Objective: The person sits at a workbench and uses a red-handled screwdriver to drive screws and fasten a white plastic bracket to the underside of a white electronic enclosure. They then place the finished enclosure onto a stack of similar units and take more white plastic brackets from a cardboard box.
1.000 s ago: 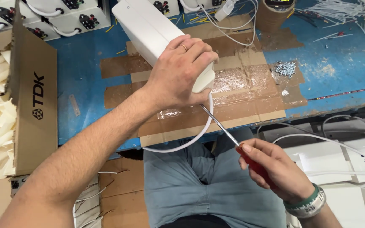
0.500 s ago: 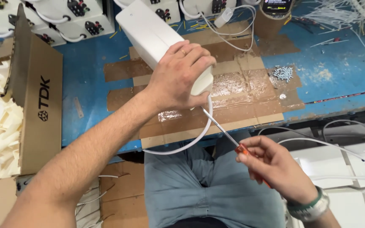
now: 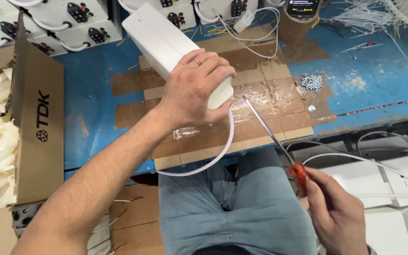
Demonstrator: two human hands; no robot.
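White casing (image 3: 166, 42) end hidden under clamping left hand (image 3: 194, 89), right hand (image 3: 336, 212) grip wrapping half-hidden screwdriver (image 3: 272, 134)

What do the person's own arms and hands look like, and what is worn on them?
Both forearms are bare, with no sleeves and no gloves. The left hand wears a thin gold-coloured ring on one finger. The right hand shows no ring; its wrist is cut off by the frame.

Bright, even overhead light, soft shadows, glare on clear tape (image 3: 265, 94), sharp focus.
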